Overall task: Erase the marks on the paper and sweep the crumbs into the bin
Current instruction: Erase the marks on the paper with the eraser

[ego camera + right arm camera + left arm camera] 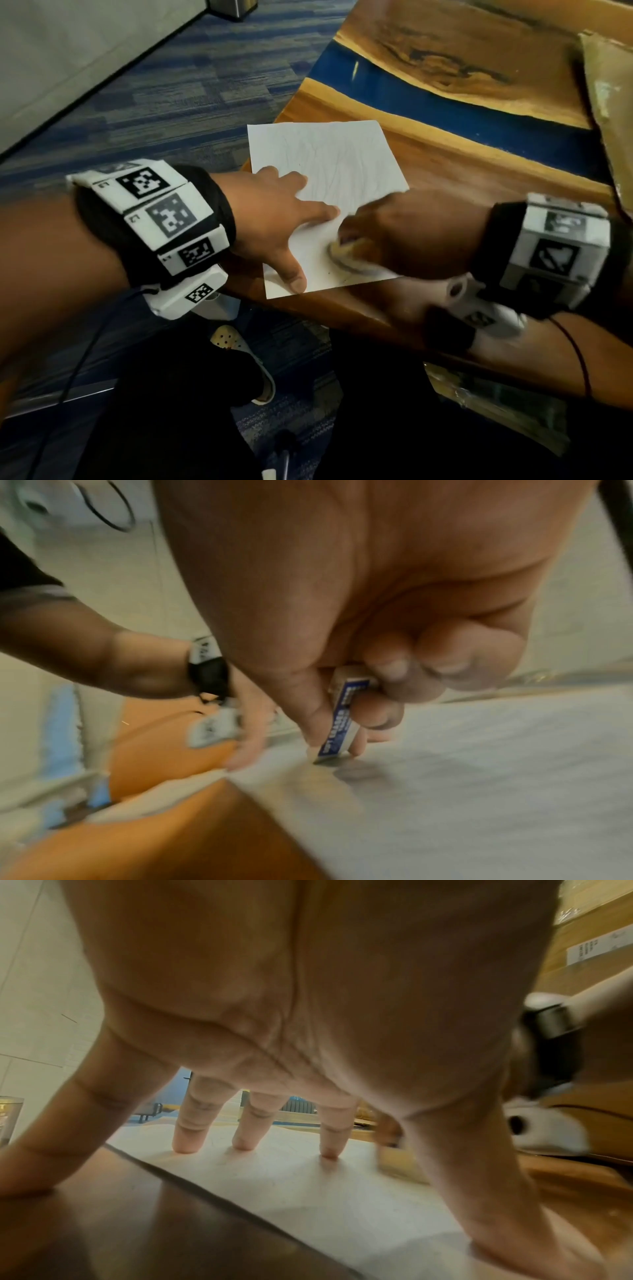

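A: Where is the white sheet of paper [329,192] lying?

B: On the wood-and-blue-resin tabletop [445,144], at its near corner. The left hand [270,219] is pressing it flat with spread, straight fingers [186,1139].

A: And the right hand [407,233]?

B: Its grip is pinching a small white eraser in a blue sleeve [339,723], tip touching the paper, seemingly on a grey smudge [359,773]; that view is blurring.

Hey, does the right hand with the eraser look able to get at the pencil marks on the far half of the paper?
Probably yes. The right hand grips the eraser at the near edge of the paper; the left hand pins only the left side, leaving the far half uncovered.
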The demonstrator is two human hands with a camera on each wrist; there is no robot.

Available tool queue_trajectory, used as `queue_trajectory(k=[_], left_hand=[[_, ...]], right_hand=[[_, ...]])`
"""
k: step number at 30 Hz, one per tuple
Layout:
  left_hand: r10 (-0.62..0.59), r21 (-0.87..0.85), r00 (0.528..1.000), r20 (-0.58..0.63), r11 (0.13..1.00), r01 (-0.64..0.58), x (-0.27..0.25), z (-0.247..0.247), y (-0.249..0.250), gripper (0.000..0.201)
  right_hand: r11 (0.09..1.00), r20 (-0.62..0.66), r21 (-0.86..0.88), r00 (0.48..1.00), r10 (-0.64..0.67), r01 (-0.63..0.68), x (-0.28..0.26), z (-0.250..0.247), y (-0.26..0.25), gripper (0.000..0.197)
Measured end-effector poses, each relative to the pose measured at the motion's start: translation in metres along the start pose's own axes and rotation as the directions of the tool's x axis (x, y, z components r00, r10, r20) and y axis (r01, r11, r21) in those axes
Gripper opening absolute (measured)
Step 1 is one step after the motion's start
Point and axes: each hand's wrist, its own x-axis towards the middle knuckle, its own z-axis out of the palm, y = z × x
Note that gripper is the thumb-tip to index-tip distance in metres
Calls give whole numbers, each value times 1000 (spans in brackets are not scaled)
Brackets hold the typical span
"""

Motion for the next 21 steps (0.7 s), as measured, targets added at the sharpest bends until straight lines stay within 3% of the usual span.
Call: queue_trajectory(k=[2,3,7,12,16,17,21], left_hand=[[-1,1,1000,-2,1000,1,0,0,1,115],[-3,4,1000,0,1000,3,0,0,1,114],[-8,12,1000,17,1000,8,-1,-2,2,116],[-2,9,1000,14,1000,2,0,-3,2,115],[-9,17,1000,18,1000,9,0,-2,1,117],[-7,15,1000,20,1000,7,0,-3,1,117],[2,21,1000,20,1000,-3,0,-3,2,116]], right_hand=[[989,-39,-52,990,135,-137,3,-5,22,30],[986,-55,-78,988,141,-145,2,-5,23,32],[988,0,-24,988,-152,152,-10,5,-19,33],[994,-61,-73,995,75,-80,-2,-4,16,33],[974,22,-25,974,-223,224,-15,10,-25,35],[977,35,-17,977,-212,213,-14,7,-24,37],[994,-61,-74,995,74,-78,-4,-2,16,31]])
